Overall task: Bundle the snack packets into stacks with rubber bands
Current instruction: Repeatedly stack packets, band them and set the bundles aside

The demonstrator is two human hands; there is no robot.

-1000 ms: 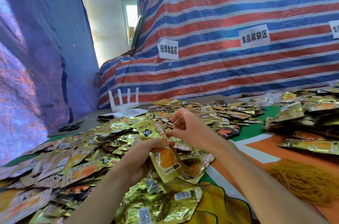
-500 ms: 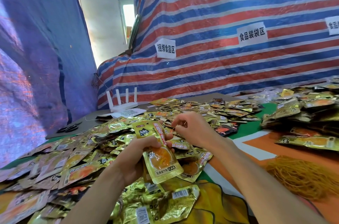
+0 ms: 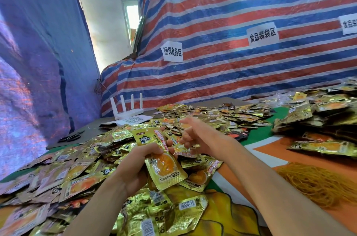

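Observation:
My left hand (image 3: 135, 166) grips a small stack of gold snack packets (image 3: 163, 166) and holds it upright over the table, front face towards me. My right hand (image 3: 199, 135) hovers just right of the stack's top with thumb raised and fingers curled over the loose packets (image 3: 77, 177). Whether it pinches anything is hidden by the fingers. A heap of thin yellow rubber bands (image 3: 316, 183) lies on the orange cloth at the right.
Loose gold packets cover the table left and ahead, and another pile (image 3: 318, 117) rises at the right. A white router (image 3: 129, 112) and black scissors (image 3: 71, 136) sit at the far left. A striped tarp (image 3: 231, 23) stands behind.
My left hand has tilted the stack a little more upright. My right hand has drawn slightly closer to the stack's top, fingers still curled.

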